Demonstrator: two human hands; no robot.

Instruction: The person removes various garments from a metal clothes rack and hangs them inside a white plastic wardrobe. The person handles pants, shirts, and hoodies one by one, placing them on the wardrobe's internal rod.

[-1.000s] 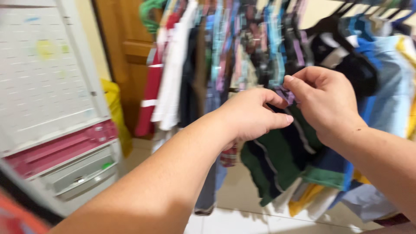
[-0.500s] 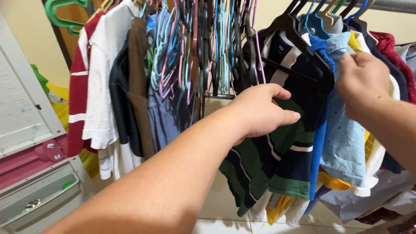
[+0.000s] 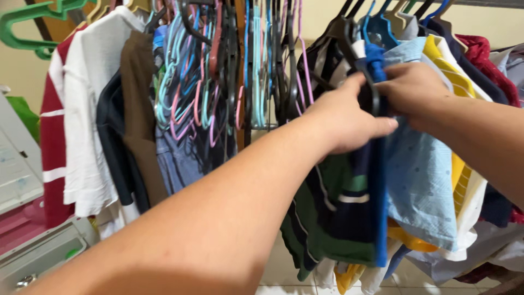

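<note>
A crowded rack of clothes (image 3: pixel 436 164) fills the view behind and around both hands, the garments hanging side by side and pressed together. Left of the hands hang a white shirt (image 3: pixel 90 120), a red garment with white stripes (image 3: pixel 52 153) beyond it, and a brown garment (image 3: pixel 139 109) just beside the white one. Directly under the hands hangs a dark striped shirt (image 3: pixel 338 218) in navy and green with a white band, and just right of it a pale blue shirt (image 3: pixel 423 180), then a yellow striped one (image 3: pixel 461 180). Between the brown garment and the hands hangs a thick bunch of empty hangers (image 3: pixel 218 82) in pink, teal, blue and black. At the lower left, well away from the hands, stands a white and pink cabinet (image 3: pixel 33 240). Up at the far left a green hanger (image 3: pixel 33 16) sticks out. The left hand (image 3: pixel 346 117) is curled, fingers closed against the top of the dark striped shirt, thumb pointing right. The right hand (image 3: pixel 415 90) meets it from the right, fingers pinched shut on the blue collar edge (image 3: pixel 375 63) at a black hanger (image 3: pixel 349 38); the two hands touch
</note>
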